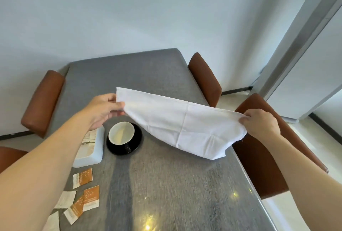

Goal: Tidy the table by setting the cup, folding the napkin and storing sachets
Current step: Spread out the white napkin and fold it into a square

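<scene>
A white cloth napkin [183,125] hangs stretched above the grey table [166,184]. My left hand [105,108] pinches its far left corner and my right hand [261,123] pinches its right corner; the lower edge sags down toward the table's right side. A black cup with a cream inside [121,133] stands upright on a black saucer [136,144], just under my left hand. Several orange-and-white sachets [83,203] lie loose on the table at the near left. A white rectangular tray [96,149] left of the cup holds a few sachets, partly hidden by my left forearm.
Brown padded chairs stand around the table: one at the far left [43,103], one at the far right [205,79], one close on the right [262,149] behind the napkin. A pale wall rises behind the table. A window frame [299,49] runs at the right.
</scene>
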